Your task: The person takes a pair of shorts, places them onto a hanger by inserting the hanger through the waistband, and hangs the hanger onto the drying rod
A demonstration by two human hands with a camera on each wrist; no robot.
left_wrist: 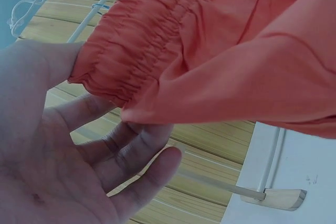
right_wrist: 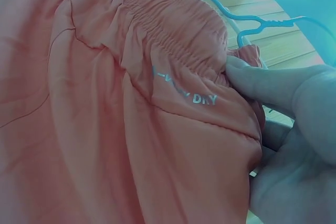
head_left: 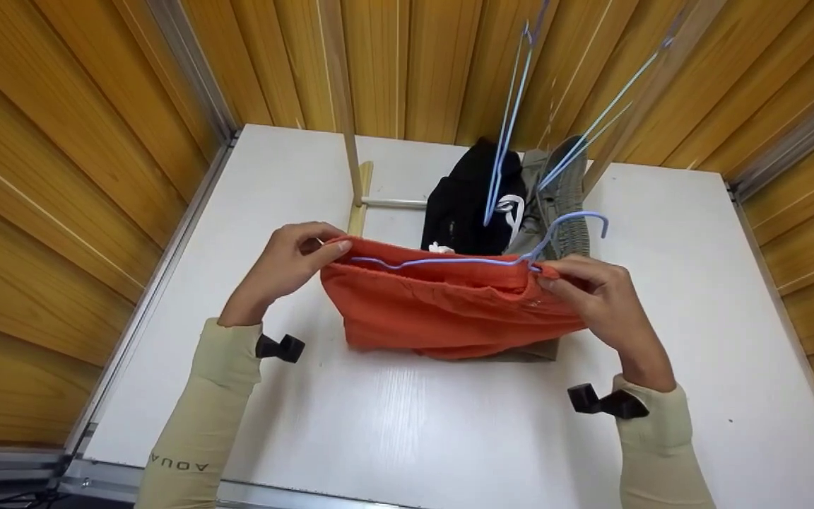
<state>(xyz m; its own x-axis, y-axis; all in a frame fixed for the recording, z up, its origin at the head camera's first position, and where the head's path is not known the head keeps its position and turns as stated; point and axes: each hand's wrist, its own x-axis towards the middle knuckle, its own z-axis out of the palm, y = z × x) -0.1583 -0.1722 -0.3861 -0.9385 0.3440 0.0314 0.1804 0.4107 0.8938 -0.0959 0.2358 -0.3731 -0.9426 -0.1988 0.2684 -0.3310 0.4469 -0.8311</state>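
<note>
Orange shorts (head_left: 442,318) with a gathered elastic waistband (left_wrist: 139,35) are stretched between both hands above the white table. My left hand (head_left: 290,261) pinches the waistband's left end between thumb and fingers. At the other end, my right hand (head_left: 605,297) pinches the waistband close to the hanger's neck. A blue wire hanger (head_left: 460,261) lies across the waist opening, its left part inside the shorts and its hook sticking up on the right. White lettering (right_wrist: 202,98) shows on the shorts in the right wrist view.
Behind the shorts, a black garment (head_left: 474,191) and grey-green garment (head_left: 569,177) lie on the white table (head_left: 294,184). Two more blue hangers (head_left: 509,134) hang over them. A wooden rack post (head_left: 341,92) stands at left, with a pale crossbar (head_left: 393,203) low down. Wood-panelled walls surround the table.
</note>
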